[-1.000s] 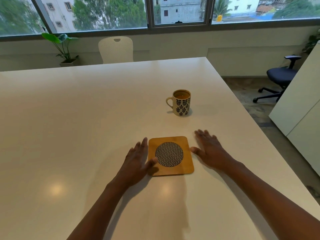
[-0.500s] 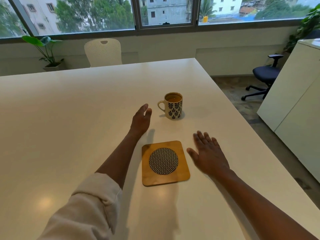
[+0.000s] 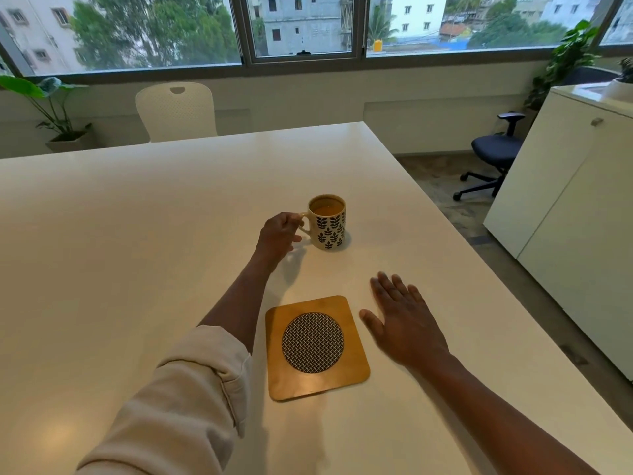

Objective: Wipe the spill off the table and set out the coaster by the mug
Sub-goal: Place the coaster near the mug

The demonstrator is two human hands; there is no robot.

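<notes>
Head view | left hand (image 3: 279,234) curled at mug (image 3: 327,222) handle, apparently gripping it | right hand (image 3: 404,323) flat, released, just beside coaster (image 3: 317,347) | mug stands on table (image 3: 137,252), beyond coaster | step: coaster placement | next: level lift, mug is full

Soft window (image 3: 301,25) daylight; ceiling glare on table (image 3: 137,234); edges perhaps warped.

White table (image 3: 137,234) bears a mug (image 3: 327,222) and coaster (image 3: 317,347).
</notes>
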